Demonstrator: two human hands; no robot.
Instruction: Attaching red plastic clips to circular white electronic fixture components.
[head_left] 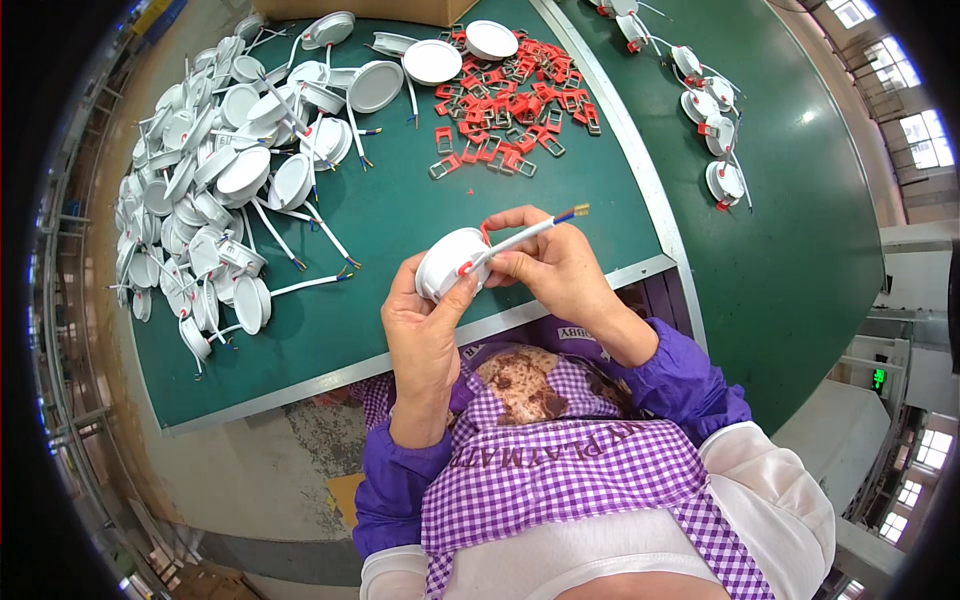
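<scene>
My left hand [425, 318] is closed around a white round downlight [452, 262], held on edge above the near edge of the green table. A white cable [520, 237] runs from the lamp up to the right, ending in stripped blue and brown wires. My right hand [555, 265] pinches at the lamp's right side, behind the cable. A red clip [486, 233] shows at the right fingertips, against the housing; its metal part is mostly hidden. Another red bit sits where the cable enters the lamp, beside my left thumb.
A big heap of white downlights [200, 190] with loose cables covers the table's left side. Red clips with metal frames [510, 100] lie piled at the far middle. On the green belt [790, 290] to the right, several lamps [722, 182] stand in a row. A cardboard box [380, 8] is behind.
</scene>
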